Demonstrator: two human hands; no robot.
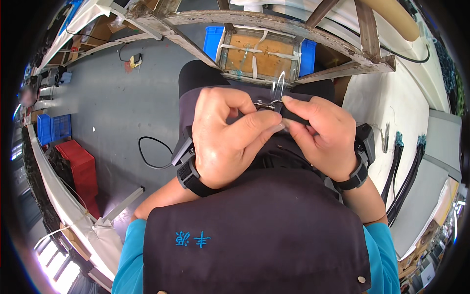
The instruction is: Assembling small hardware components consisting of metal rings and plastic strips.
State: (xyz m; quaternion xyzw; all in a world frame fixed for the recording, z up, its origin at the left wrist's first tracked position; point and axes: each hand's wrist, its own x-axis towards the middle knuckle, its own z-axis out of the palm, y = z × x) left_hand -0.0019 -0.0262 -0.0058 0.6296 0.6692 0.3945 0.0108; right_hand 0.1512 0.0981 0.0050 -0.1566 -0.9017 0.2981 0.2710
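Observation:
Over my lap, my left hand (227, 130) and my right hand (318, 130) meet with fingertips close together. Between them is a small metal buckle (265, 105), partly covered by my fingers. My left hand is closed, its thumb and fingers pinching at the buckle. A black strap (293, 115) runs into my right hand, which is closed around it with thumb and forefinger by the buckle. A clear, glossy plastic strip (279, 84) stands up in a loop above the fingertips. Fingers hide how the strip and strap join the buckle.
At the right, black straps with teal ends (410, 161) lie on a white table (364, 105). A worn wooden frame (254, 20) crosses ahead, above a blue crate (212, 41) and a wooden board. Red (81, 169) and blue crates (54, 128) stand at the left.

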